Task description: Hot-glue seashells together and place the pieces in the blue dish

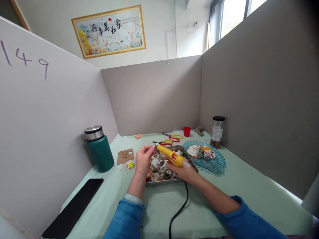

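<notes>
My right hand (183,171) is wrapped round a yellow glue gun (171,155), its nozzle pointing up and left. At the nozzle tip, my left hand (144,159) pinches with thumb and fingertips; whatever lies between them is too small to make out. Both hands are above a metal tray (164,181) filled with seashells (161,167). A black cord (180,210) runs from the glue gun down toward the table's front edge.
On the left are a green bottle (99,149), a black flat object (74,207), a brown card (125,156) and a shell with a yellow star (129,165). Scissors (171,136) and a red cup (186,131) stand behind; a blue shell plate (219,164) and a jar (217,132) sit right.
</notes>
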A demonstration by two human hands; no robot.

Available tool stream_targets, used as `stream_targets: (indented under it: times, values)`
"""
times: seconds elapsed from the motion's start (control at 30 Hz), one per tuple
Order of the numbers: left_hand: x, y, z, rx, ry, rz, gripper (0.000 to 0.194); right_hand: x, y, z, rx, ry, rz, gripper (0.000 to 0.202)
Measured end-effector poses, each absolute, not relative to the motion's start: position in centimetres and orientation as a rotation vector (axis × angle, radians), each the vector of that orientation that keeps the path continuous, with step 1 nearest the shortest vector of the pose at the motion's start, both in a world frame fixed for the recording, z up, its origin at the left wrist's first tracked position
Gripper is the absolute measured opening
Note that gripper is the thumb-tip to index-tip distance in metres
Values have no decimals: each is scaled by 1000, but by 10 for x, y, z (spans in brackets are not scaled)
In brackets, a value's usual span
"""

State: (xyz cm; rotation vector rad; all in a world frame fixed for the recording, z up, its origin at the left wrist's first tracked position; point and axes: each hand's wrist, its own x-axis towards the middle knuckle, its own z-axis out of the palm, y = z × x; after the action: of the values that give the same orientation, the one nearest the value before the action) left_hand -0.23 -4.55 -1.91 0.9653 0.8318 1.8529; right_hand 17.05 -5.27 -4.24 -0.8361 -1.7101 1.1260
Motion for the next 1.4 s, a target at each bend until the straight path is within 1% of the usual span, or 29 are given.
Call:
stream_targets:
  times: [0.23, 0.47, 0.63, 1.13, 1.3, 1.4]
  values:
    - [-2, -47, -18, 993, 820, 1865, 28, 170, -53, -43, -837, -1689, 1103, 31]
    - [-3, -46, -19, 984, 836, 1877, 28, 171, -53, -40, -825, -1627, 1155, 35]
    - [-2, -45, -19, 954, 831, 1873, 30, 172, -53, -43, -825, -1696, 1095, 32]
    - [-3, -46, -19, 966, 811, 1863, 28, 170, -50, -44, -809, -1660, 1174, 34]
    - [-4, -47, -18, 931, 791, 1861, 30, 172, -52, -38, -807, -1654, 1196, 36]
    - [-5, -46, -17, 895, 775, 1877, 30, 185, -45, -32, -855, -1688, 1128, 36]
